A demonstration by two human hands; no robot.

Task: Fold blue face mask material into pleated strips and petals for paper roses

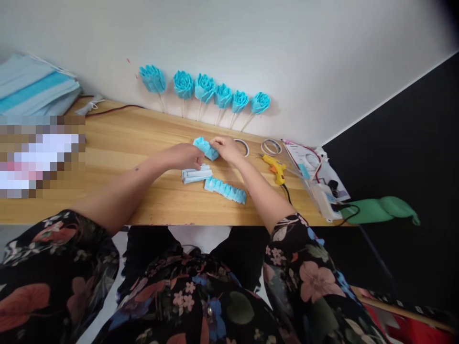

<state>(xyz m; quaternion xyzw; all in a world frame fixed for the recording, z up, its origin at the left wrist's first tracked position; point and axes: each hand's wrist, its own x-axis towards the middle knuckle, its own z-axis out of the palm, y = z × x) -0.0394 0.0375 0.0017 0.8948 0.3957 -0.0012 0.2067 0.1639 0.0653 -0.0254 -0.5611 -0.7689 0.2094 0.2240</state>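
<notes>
My right hand (226, 148) pinches the right part of a pleated light-blue strip (205, 148) that looks like folded mask fabric. Close against the strip's left side is my left hand (188, 156), its fingers curled down over the edge of a stack of flat, folded white-and-blue pieces (196, 174). What those fingers hold, if anything, is hidden. A second pleated blue strip (225, 190) lies on the wooden table just in front of my hands, to the right of the stack.
Several blue fabric roses (183, 85) on thin sticks lean against the wall. Tape rolls (271, 147), a yellow glue gun (276, 169) and a white power strip (327, 201) lie right. Blue masks (36, 86) are piled left. A green pouch (376, 211) overhangs the table's right end.
</notes>
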